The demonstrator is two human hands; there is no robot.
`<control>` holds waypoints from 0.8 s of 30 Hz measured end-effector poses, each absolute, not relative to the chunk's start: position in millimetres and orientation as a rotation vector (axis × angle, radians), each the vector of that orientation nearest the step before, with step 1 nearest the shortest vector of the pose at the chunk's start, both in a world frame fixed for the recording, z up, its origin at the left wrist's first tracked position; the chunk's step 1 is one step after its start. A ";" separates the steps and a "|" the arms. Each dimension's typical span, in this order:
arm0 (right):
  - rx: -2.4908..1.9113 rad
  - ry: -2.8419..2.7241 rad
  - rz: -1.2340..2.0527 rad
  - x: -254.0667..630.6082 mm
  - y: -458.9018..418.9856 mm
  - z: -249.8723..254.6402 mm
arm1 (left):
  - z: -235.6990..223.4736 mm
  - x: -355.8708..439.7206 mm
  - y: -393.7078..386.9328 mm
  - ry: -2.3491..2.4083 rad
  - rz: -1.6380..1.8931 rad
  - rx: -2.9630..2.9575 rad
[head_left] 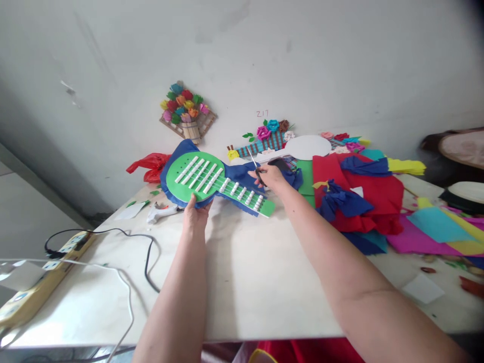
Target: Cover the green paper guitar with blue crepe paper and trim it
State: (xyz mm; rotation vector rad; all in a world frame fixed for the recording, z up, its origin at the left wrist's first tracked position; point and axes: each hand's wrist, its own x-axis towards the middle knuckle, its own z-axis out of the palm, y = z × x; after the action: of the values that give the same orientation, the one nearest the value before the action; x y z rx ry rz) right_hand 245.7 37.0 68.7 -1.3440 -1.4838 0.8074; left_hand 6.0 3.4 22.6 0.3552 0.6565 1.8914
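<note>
My left hand (195, 214) grips the lower edge of a green guitar-shaped craft piece (177, 176), its thumb on the front face. White strips and thin strings run along the body and neck. Dark blue crepe paper (186, 147) lies behind it and sticks out past its outline on several sides. Closed around the dark handles of a pair of scissors (253, 160), my right hand (270, 177) is just above the neck. The blades point up and to the left, near the blue paper; whether they touch it I cannot tell.
A white glue gun (162, 214) lies left of the craft piece. A power strip (49, 272) with black and white cables takes up the table's left side. Red and blue crepe paper (359, 186) is heaped at right. Paper flowers (185, 106) lean on the wall.
</note>
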 end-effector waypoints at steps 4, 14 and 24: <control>-1.258 -1.476 1.074 252.3 32.0 68.9 | 21.2 6.0 1.4 0.647 1.861 0.401; -1.152 -1.427 1.193 251.0 35.8 64.2 | 15.8 4.6 2.2 0.619 1.799 0.458; -1.124 -1.366 1.104 231.3 30.0 67.8 | 17.0 6.7 0.3 0.629 1.795 0.458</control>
State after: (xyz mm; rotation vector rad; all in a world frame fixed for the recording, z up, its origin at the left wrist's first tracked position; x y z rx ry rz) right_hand 231.3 30.0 67.8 -1.1243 -1.3661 1.1040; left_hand 6.7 0.3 17.0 0.4580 0.6287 1.7954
